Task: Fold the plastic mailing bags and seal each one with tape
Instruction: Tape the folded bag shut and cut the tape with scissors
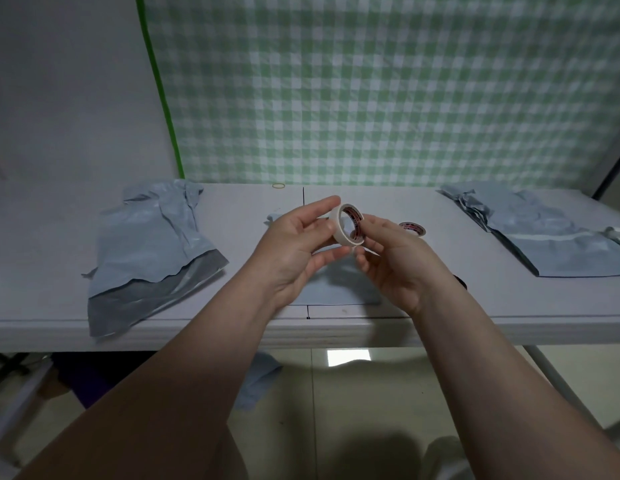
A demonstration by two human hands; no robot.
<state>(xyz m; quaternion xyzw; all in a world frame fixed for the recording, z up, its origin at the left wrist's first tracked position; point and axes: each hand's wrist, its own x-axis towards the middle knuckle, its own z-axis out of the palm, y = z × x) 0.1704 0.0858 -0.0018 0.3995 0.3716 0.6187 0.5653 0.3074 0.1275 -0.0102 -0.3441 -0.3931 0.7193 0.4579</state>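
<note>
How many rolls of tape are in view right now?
2. One roll is held between left hand and right hand; the other roll lies on the table beside them. More may be hidden.

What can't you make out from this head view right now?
Head view only.
Roll free end: hidden by right hand fingers.
Bag below: mostly covered by left hand and right hand.
Right pile: cut by frame edge.
Roll's core print: too small.

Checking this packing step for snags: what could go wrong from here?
Both the left hand and right hand are on the tape roll, so nothing holds the folded bag beneath; it might spring open. The left pile of bags overhangs the table edge and could slide off, joining the bag on the floor.
</note>
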